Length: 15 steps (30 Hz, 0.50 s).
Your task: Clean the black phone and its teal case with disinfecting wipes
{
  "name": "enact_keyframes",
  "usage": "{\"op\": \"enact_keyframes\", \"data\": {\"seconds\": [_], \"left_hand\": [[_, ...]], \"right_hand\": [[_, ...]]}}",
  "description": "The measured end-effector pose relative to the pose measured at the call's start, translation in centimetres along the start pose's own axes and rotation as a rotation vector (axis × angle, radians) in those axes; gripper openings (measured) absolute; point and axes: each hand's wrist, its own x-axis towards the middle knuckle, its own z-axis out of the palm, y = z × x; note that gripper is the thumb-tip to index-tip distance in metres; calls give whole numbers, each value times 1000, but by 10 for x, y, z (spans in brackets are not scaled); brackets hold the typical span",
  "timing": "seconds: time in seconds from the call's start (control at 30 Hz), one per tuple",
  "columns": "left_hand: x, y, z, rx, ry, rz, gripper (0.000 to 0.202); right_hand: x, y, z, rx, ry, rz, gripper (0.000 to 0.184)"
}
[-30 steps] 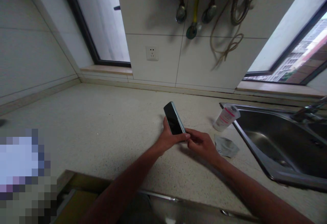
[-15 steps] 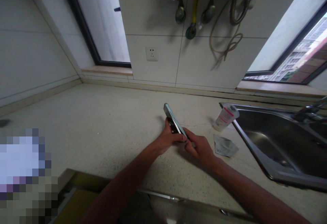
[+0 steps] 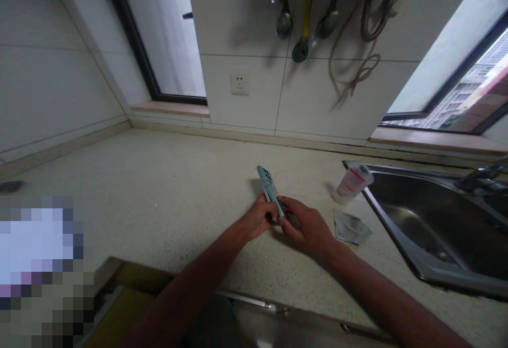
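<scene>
Both my hands hold a phone (image 3: 269, 186) with a light blue-green back over the speckled countertop (image 3: 159, 200). The phone stands on edge, its back turned partly toward me. My left hand (image 3: 257, 220) grips its lower end from the left, fingers closed round it. My right hand (image 3: 307, 226) pinches the same lower end from the right. The screen is hidden from view.
A white tube with a pink band (image 3: 351, 181) lies by the steel sink (image 3: 436, 226) at the right, with a crumpled grey wrapper (image 3: 351, 226) in front of it. Hoses (image 3: 317, 15) hang on the tiled wall above a socket (image 3: 239, 82). An open drawer edge (image 3: 246, 305) is below.
The phone has been rolled about its long axis: its dark screen faced me a second ago, now its pale back and edge show. Both hands stayed closed on it.
</scene>
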Motion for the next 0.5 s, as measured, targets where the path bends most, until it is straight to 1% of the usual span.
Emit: {"op": "enact_keyframes", "data": {"seconds": [0.07, 0.13, 0.3, 0.5], "left_hand": [[-1, -1, 1, 28, 28, -7, 44], [-2, -1, 1, 55, 35, -17, 44], [-4, 2, -1, 26, -45, -56, 38], [-7, 10, 0, -1, -91, -117, 31]], "right_hand": [[-1, 3, 1, 19, -30, 24, 54], [-2, 6, 1, -6, -57, 7, 57], [0, 7, -2, -157, -99, -115, 48], [5, 7, -6, -305, -148, -213, 46]]}}
